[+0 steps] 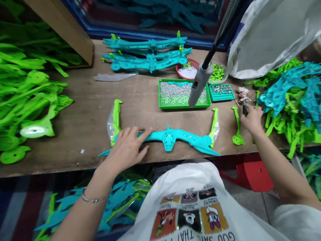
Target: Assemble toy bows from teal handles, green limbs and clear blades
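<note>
In front of me on the bench lies a teal plastic bow-shaped part point(168, 139) with a moulded centre piece. Lime green arms join it at both ends: a left arm point(116, 115) and a right arm point(214, 125), clear film beside each. My left hand point(130, 144) rests flat over the teal part's left side, fingers spread. Off to the right, my right hand point(252, 118) has its fingers closed around a black handle point(245, 109); the kind of tool is not clear. A white and reddish bundle point(243, 93) sits just beyond it. A loose lime green arm point(237, 129) lies nearby.
A green tray point(185, 107) of small metal pieces stands ahead, beside a teal tray point(222, 98) of small parts. A grey tool point(199, 85) hangs above. Green parts point(32, 90) pile up left; teal and green parts point(291, 93) right. Assembled teal parts point(150, 60) lie behind.
</note>
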`<state>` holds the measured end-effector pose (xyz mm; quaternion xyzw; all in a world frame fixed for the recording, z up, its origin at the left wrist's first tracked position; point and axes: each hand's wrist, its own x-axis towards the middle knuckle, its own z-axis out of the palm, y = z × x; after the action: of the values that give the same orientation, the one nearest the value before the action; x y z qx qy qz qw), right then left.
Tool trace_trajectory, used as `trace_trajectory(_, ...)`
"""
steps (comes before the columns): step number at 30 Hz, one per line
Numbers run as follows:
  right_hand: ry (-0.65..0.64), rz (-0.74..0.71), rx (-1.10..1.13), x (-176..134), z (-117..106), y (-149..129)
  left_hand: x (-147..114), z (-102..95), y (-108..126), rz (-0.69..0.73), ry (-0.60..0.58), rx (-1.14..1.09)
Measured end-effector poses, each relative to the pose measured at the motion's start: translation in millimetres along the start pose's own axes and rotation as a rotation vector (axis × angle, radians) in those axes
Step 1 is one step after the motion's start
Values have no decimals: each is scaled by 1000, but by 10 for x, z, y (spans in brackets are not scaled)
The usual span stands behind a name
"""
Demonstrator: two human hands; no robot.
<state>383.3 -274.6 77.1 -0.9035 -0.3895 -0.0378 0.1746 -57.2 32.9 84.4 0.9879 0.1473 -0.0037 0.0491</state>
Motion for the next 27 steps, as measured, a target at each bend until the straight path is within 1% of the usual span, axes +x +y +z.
trace_trajectory(1, -3, -35, -13, -48, -29, -123, 39, -38, 145, 12, 27, -47)
trace_trajectory(2, -42, -110, -16, -98, -48, -257, 95, -64, 318, 38, 52, -107)
trace_trajectory(3, -122, -225, -9, -148, -55, -394, 171, -74, 510, 67, 84, -160)
trace_trajectory(4, -239, -386, 4, -195, -51, -525, 264, -68, 709, 126, 115, -195)
trace_trajectory(6, -437, -635, 17, -267, -17, -737, 486, -13, 1078, 244, 93, -213)
trace_trajectory(7, -502, -713, 18, -289, 5, -805, 602, 28, 1225, 287, 76, -216)
trace_trajectory(8, -541, -752, 15, -299, 26, -846, 712, 73, 1337, 317, 62, -218)
trace_trajectory(9, -567, -773, 13, -299, 43, -862, 808, 116, 1413, 318, 42, -217)
trace_trajectory(10, -586, -784, 14, -291, 55, -857, 886, 155, 1455, 322, 21, -217)
trace_trajectory(12, -608, -798, 20, -259, 67, -809, 988, 215, 1463, 322, -14, -219)
trace_trajectory(15, -610, -816, 42, -215, 71, -722, 1050, 265, 1389, 318, -26, -235)
trace_trajectory(18, -582, -816, 60, -203, 60, -674, 1091, 271, 1329, 315, -28, -260)
trace_trajectory(20, -550, -810, 76, -203, 36, -660, 1098, 238, 1327, 320, -3, -284)
trace_trajectory(22, -525, -806, 96, -197, 1, -654, 1046, 180, 1369, 301, 77, -333)
trace_trajectory(24, -511, -803, 115, -184, -36, -662, 912, 126, 1460, 244, 183, -466)
trace_trajectory(25, -507, -804, 122, -177, -53, -674, 819, 113, 1522, 187, 223, -576)
trace_trajectory(26, -504, -810, 128, -173, -66, -695, 718, 117, 1593, 108, 239, -725)
trace_trajectory(27, -500, -818, 135, -173, -76, -724, 620, 136, 1669, -3, 222, -903)
